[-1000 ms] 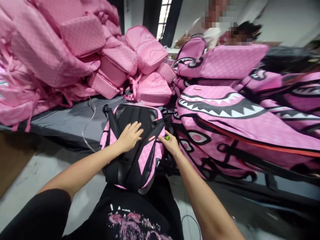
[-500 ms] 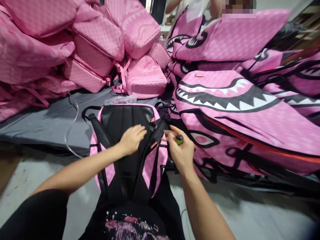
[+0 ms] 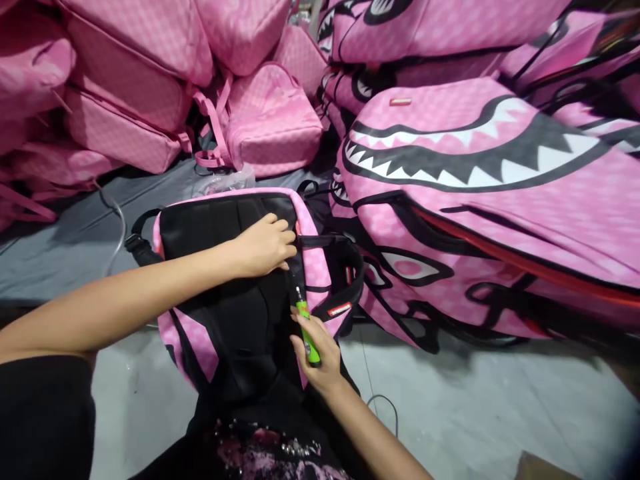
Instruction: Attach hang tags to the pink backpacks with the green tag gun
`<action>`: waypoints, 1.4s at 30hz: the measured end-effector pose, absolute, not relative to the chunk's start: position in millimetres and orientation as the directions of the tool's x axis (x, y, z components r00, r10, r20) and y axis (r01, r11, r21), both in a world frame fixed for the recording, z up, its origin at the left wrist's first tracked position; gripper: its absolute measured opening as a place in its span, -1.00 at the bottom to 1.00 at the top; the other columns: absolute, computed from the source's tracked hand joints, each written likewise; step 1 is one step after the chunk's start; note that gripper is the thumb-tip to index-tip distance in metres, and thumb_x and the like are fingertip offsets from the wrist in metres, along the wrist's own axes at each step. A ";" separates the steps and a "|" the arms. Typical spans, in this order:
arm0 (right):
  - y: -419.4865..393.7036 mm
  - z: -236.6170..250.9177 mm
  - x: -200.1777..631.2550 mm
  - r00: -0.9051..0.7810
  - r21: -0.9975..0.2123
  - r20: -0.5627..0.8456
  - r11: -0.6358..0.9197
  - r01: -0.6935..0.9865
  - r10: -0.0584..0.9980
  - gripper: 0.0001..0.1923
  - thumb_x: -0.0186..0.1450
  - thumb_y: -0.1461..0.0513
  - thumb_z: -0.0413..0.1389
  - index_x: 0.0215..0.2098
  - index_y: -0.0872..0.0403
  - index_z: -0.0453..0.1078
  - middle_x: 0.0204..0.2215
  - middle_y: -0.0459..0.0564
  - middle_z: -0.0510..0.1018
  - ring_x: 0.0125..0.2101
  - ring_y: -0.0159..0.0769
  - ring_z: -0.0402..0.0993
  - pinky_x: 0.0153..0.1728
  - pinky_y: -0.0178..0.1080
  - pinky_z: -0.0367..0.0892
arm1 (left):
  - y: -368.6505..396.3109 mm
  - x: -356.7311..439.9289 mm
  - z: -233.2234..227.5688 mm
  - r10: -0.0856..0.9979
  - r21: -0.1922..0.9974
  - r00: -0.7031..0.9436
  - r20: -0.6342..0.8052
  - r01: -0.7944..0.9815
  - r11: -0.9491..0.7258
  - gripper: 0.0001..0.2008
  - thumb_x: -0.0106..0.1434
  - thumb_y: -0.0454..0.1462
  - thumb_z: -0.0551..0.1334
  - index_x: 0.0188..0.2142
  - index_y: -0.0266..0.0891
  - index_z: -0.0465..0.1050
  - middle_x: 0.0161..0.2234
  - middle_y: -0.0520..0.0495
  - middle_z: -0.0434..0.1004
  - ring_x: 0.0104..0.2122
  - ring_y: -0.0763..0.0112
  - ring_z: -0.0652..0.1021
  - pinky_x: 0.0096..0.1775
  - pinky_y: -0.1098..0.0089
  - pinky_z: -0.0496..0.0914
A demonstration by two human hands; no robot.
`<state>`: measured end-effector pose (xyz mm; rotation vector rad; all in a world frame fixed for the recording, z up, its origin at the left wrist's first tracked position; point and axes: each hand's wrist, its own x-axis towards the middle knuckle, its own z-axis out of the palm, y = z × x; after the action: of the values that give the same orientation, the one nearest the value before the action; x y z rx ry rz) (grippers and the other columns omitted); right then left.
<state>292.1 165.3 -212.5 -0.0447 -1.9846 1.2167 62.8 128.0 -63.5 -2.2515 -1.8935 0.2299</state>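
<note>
Heaps of pink bags [image 3: 480, 173] are crowding in above and to the right of both hands. A pink and black backpack [image 3: 240, 287] is lying back-up under them. The left hand [image 3: 263, 245] is pressing down near its top edge, fingers curled, holding nothing. The right hand [image 3: 315, 353] is gripping a green lighter [image 3: 307, 330], its nozzle pointing at the seam below the left hand; a flame there could be scorching fabric or fingers.

Matt cloth backpack [image 3: 235, 280], glossy plastic lighter [image 3: 309, 337]
</note>
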 end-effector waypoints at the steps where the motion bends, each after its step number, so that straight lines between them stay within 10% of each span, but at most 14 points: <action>1: 162.0 -215.5 288.2 -0.638 -0.763 0.617 0.550 -0.340 0.461 -0.40 0.30 0.41 0.11 0.27 -0.08 0.24 0.00 0.12 0.58 -0.05 -0.15 0.57 -0.07 -0.04 0.52 | 129.1 67.5 -68.3 0.984 -0.229 0.178 0.011 0.958 -0.171 -0.73 0.25 -0.07 0.33 -0.32 -0.25 0.56 -0.29 -0.15 0.57 -0.21 0.16 0.48 -0.21 0.21 0.15; 5: 153.5 -229.2 270.3 -0.474 -0.789 0.602 0.573 -0.224 0.643 -0.45 0.32 0.38 0.11 0.23 -0.09 0.21 -0.21 -0.01 0.62 -0.28 -0.25 0.62 -0.23 -0.13 0.58 | 140.6 66.6 -86.5 0.979 -0.148 0.198 -0.050 0.968 -0.204 -0.59 0.28 0.06 0.24 -0.32 -0.25 0.56 -0.32 -0.14 0.58 -0.22 0.18 0.48 -0.16 0.18 0.19; 10: 168.6 -242.7 284.2 -0.466 -0.742 0.635 0.653 -0.148 0.616 -0.49 0.30 0.37 0.16 0.18 -0.09 0.27 -0.27 -0.04 0.63 -0.36 -0.25 0.62 -0.31 -0.17 0.59 | 144.6 9.5 -73.4 0.999 -0.288 0.042 0.003 0.957 -0.039 -0.45 0.37 0.12 0.04 -0.34 -0.28 0.53 -0.34 -0.09 0.52 -0.15 0.22 0.44 0.06 0.05 0.21; 15: 174.5 -211.9 275.7 -0.526 -0.904 0.424 0.379 -0.198 0.737 -0.55 0.35 0.24 0.15 0.20 -0.05 0.29 -0.05 0.08 0.59 -0.26 -0.20 0.63 -0.21 -0.07 0.59 | 132.6 25.2 -76.7 0.991 -0.285 0.129 0.042 0.952 -0.112 -0.42 0.20 0.23 0.19 -0.31 -0.26 0.55 -0.35 -0.10 0.52 -0.16 0.13 0.46 0.11 -0.05 0.22; 20: 181.3 -180.0 243.6 -0.485 -0.980 0.168 0.094 -0.173 0.858 -0.79 0.31 0.12 0.22 -0.13 0.03 0.42 -0.44 -0.12 0.57 -0.63 -0.43 0.43 -0.49 -0.26 0.52 | 115.4 67.7 -91.2 0.991 -0.220 0.124 0.057 0.969 -0.109 -0.54 0.10 0.05 0.41 -0.24 -0.29 0.55 -0.30 -0.14 0.54 -0.16 0.14 0.48 0.14 0.02 0.27; 42: 193.7 -164.1 228.0 -0.571 -0.993 0.051 0.104 0.060 0.819 -0.73 0.28 0.05 0.23 -0.27 0.09 0.43 -0.62 -0.18 0.50 -0.69 -0.43 0.39 -0.65 -0.34 0.35 | 99.8 74.3 -120.2 0.952 -0.100 0.075 0.297 0.994 -0.047 -0.86 0.25 -0.18 0.32 -0.31 -0.22 0.50 -0.31 -0.02 0.42 -0.08 0.22 0.45 0.31 -0.03 0.20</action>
<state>228.0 193.7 -164.1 -0.8625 -1.7502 1.5275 74.3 99.8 -120.2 -2.0795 -1.9528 -0.2160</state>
